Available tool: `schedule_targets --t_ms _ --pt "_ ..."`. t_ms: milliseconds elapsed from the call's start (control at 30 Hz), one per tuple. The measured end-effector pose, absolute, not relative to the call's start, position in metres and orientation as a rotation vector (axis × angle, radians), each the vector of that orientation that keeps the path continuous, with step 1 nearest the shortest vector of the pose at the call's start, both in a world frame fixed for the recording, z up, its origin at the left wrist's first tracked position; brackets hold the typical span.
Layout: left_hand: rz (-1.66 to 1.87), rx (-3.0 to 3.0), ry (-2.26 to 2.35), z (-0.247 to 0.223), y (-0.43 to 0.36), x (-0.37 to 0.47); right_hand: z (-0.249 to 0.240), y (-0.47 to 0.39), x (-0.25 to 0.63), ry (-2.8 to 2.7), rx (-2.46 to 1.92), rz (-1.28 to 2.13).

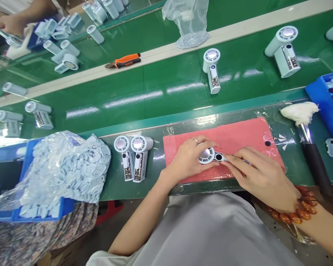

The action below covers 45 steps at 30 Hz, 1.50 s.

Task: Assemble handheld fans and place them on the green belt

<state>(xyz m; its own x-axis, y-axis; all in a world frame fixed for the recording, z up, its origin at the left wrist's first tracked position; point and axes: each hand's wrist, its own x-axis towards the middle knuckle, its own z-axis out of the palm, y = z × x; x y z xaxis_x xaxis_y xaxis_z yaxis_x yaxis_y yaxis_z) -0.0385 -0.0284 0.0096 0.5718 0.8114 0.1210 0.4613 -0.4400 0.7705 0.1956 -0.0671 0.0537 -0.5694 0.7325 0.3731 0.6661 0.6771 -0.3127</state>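
Observation:
A light-blue handheld fan (206, 155) lies on the red mat (246, 133) in front of me. My left hand (187, 159) wraps around its round head, thumb and fingers on either side. Over the fan's handle my right hand (255, 173) has its fingertips pinched close to a black oval spot on the handle; most of the handle is hidden beneath that hand. Whether a small part sits between those fingertips I cannot make out. Left of the mat, two similar fans (138, 144) stand side by side with circuit boards showing.
A blue bin (65, 210) with a plastic bag of pale parts (72, 170) is at left. More fans (211, 70) rest on the green conveyor (155, 92), beyond which lie orange-handled pliers (124, 61). A black-handled tool (313, 159) and another blue bin (322, 99) are at right.

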Motion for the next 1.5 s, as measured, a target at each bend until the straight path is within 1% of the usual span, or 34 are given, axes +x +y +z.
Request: schedule_targets --t_ms 200,533,800,933,1133,1333,1400,1500 --pt "0.645 2.079 1.057 0.007 -0.031 -0.035 0.06 -0.062 0.201 -2.398 -1.103 0.248" --pt "0.59 2.084 1.069 0.008 -0.031 -0.033 0.064 -0.054 0.204 -2.541 -1.016 0.08" --pt "0.653 2.088 1.052 0.002 -0.032 -0.031 0.061 -0.048 0.205 -2.597 -0.933 0.188" --pt "0.667 2.084 1.038 0.001 -0.033 -0.031 0.06 -0.046 0.205 -2.578 -0.947 0.284" --pt "0.739 2.075 1.02 0.0 -0.033 -0.03 0.057 -0.046 0.199 -2.362 -1.015 0.43" --pt "0.767 2.288 1.039 0.003 -0.042 -0.036 0.04 -0.058 0.203 -2.159 -1.308 0.85" --pt "0.797 2.425 0.969 0.009 -0.049 -0.04 0.032 -0.064 0.209 -2.256 -1.309 0.806" --pt "0.699 2.61 0.86 0.021 -0.062 -0.043 0.02 -0.072 0.219 -2.523 -1.169 0.471"
